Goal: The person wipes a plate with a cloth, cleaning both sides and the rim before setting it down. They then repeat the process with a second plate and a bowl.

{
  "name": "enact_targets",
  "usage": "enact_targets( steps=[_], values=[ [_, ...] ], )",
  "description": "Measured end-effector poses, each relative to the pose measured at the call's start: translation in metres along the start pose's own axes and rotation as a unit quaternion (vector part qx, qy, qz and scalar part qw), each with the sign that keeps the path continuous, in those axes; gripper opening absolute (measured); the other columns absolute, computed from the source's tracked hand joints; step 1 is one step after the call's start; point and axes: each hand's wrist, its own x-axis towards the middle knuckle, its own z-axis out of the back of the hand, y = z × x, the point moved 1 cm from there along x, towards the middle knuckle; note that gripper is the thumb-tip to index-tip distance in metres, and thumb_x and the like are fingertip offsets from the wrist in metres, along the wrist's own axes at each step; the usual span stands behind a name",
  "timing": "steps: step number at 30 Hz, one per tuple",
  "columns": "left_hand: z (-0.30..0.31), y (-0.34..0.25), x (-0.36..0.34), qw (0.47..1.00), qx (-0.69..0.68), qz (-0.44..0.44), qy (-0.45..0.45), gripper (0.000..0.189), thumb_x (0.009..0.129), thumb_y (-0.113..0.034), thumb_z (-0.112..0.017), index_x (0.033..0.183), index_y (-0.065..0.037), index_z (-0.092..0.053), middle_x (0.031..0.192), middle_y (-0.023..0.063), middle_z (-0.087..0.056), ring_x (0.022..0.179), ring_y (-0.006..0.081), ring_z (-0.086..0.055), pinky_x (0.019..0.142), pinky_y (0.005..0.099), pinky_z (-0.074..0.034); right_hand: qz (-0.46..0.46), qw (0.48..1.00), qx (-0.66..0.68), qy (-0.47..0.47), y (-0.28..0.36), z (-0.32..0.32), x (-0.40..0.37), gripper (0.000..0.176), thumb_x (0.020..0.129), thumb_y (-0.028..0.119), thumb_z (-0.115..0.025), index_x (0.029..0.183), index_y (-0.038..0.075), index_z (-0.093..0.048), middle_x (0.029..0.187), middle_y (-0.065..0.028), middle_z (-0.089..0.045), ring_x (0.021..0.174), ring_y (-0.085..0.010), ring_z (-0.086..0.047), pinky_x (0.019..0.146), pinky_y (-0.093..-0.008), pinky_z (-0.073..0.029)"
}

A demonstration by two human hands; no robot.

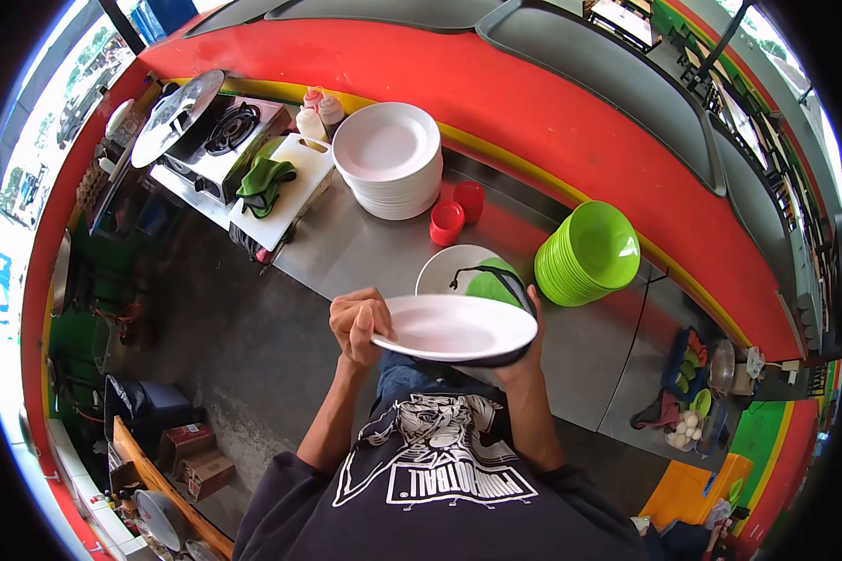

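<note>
A white plate (pixel 454 327) is held tilted in front of my chest, between both hands. My left hand (pixel 358 324) is closed on its left rim, with the fingers curled. On the right side, my right hand (pixel 526 348) grips the plate's edge; most of its fingers are hidden. Dark cloth (pixel 507 359) shows under the plate near that hand. Just beyond, a second white plate (pixel 432 271) lies on the steel counter (pixel 341 252), partly covered by a green cloth with black edging (pixel 489 283). How far this cloth joins the dark part is hidden.
A tall stack of white plates (pixel 386 154), red cups (pixel 447 222) and stacked green bowls (pixel 597 251) stand along the counter. At left are a white cutting board (pixel 285 201) with a green cloth (pixel 266 183), and a stove (pixel 234 131). A red wall (pixel 421 65) runs behind.
</note>
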Motion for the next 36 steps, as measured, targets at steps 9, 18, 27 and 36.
enact_targets(
  steps=[9, 18, 27, 36],
  values=[
    [0.035, 0.032, 0.011, 0.848, -0.214, 0.482, -0.056, 0.054, 0.095, -0.012, -0.056, 0.145, 0.000, -0.041, 0.132, 0.0119, -0.056, 0.123, 0.0198, -0.054, 0.104, 0.0308, -0.041, 0.170, 0.950, -0.258, -0.047, -0.001, -0.022, 0.035, 0.054, 0.100, 0.022, -0.054, 0.149, 0.004, -0.039, 0.138, -0.0132, -0.054, 0.121, -0.0224, -0.057, 0.102, -0.0363, -0.046],
    [0.073, 0.095, 0.070, 0.928, -0.069, 0.362, -0.051, 0.048, 0.105, -0.025, -0.050, 0.145, 0.000, -0.038, 0.128, 0.0118, -0.057, 0.119, 0.0169, -0.053, 0.103, 0.0318, -0.041, 0.251, 0.910, -0.284, -0.169, -0.036, -0.033, 0.146, 0.048, 0.104, 0.029, -0.054, 0.141, 0.000, -0.048, 0.135, -0.0095, -0.054, 0.123, -0.0177, -0.051, 0.106, -0.0326, -0.037],
    [0.109, 0.186, 0.126, 0.948, 0.056, 0.313, -0.011, 0.060, 0.106, -0.024, -0.046, 0.157, -0.006, -0.022, 0.164, 0.0221, -0.018, 0.154, 0.0363, -0.003, 0.122, 0.0441, -0.009, 0.356, 0.873, -0.241, -0.230, -0.065, -0.072, 0.250, 0.064, 0.103, 0.039, -0.052, 0.151, 0.000, -0.032, 0.146, -0.0164, -0.046, 0.129, -0.0269, -0.051, 0.106, -0.0391, -0.043],
    [0.112, 0.253, 0.141, 0.950, 0.037, 0.309, -0.004, 0.065, 0.105, -0.025, -0.046, 0.158, -0.003, -0.016, 0.164, 0.0181, -0.018, 0.152, 0.0317, -0.016, 0.121, 0.0402, -0.015, 0.408, 0.817, -0.273, -0.303, -0.079, -0.065, 0.303, 0.057, 0.104, 0.039, -0.049, 0.148, 0.004, -0.038, 0.144, -0.0133, -0.049, 0.127, -0.0265, -0.053, 0.106, -0.0399, -0.042]
  ],
)
